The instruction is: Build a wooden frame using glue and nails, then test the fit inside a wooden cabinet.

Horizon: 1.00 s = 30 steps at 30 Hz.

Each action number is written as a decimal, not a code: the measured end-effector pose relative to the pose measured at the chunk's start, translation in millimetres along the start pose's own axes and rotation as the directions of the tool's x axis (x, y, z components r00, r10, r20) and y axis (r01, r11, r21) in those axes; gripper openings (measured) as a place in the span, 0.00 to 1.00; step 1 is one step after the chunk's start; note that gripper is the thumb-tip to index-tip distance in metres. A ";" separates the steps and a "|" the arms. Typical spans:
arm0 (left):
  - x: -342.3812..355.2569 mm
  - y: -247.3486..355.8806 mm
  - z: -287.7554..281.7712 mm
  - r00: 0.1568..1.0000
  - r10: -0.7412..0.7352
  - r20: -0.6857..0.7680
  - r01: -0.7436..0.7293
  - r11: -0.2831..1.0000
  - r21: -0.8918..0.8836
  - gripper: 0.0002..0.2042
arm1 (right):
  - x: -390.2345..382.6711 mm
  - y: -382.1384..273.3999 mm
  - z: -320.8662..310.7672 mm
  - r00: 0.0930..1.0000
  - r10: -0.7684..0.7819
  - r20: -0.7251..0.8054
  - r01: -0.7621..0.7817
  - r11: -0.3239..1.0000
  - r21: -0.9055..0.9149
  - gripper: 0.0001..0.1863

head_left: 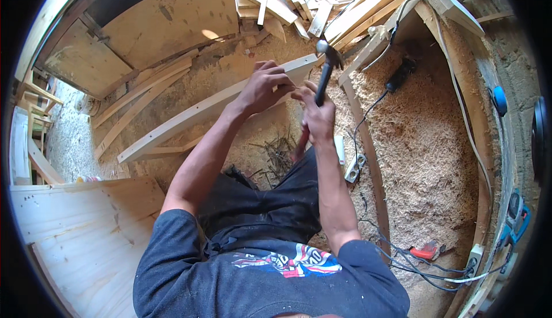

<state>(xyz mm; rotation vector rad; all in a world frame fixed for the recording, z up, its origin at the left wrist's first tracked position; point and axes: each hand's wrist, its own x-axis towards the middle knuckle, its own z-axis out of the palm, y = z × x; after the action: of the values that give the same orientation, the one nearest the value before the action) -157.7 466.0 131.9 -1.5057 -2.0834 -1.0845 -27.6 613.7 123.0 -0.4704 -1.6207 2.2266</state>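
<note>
My right hand (319,119) is closed around a claw hammer (325,82), its dark head up and its red grip hanging below the fist. Close beside it, my left hand (264,89) has its fingers pinched together. The fingertips of both hands nearly meet at a thin, small piece that is too fine to make out. Beyond and beneath my left hand runs a long, pale wooden beam (198,108) with small dark spots along its face. A heap of dark, thin nails (280,156) lies on the ground in front of my legs.
Scrap wood (299,2) is piled at the far side. Wood shavings (422,151) cover the ground on the right, near a white power strip (355,168), cables and a red tool (424,251). A plywood panel (86,214) stands at the left, and curved wooden strips (138,102) lie beyond it.
</note>
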 end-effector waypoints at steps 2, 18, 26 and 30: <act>-3.4 4.2 5.0 0.994 -0.038 0.104 0.042 0.999 -0.032 0.04 | 13.3 17.9 3.9 0.997 -0.071 -0.022 0.067 0.989 -0.134 0.10; 95.1 -68.2 47.6 0.900 -0.105 0.423 -0.024 0.957 0.289 0.16 | -140.5 352.7 3.0 0.727 0.561 -0.396 -0.681 0.666 -0.305 0.12; 100.3 -64.5 41.2 0.889 -0.089 0.448 -0.069 0.943 0.326 0.19 | -130.3 356.6 1.9 0.502 0.747 -0.435 -0.860 0.381 -0.339 0.13; 82.3 -49.9 23.8 0.921 -0.185 0.343 0.063 0.939 0.339 0.23 | -133.2 334.2 1.6 0.635 0.467 -0.615 -0.772 0.398 -0.495 0.21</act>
<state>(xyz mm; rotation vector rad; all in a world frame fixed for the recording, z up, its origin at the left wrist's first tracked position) -230.6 530.0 152.4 -1.5134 -2.4932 -0.4787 62.2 455.0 -187.1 -1.9413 -2.2985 1.5152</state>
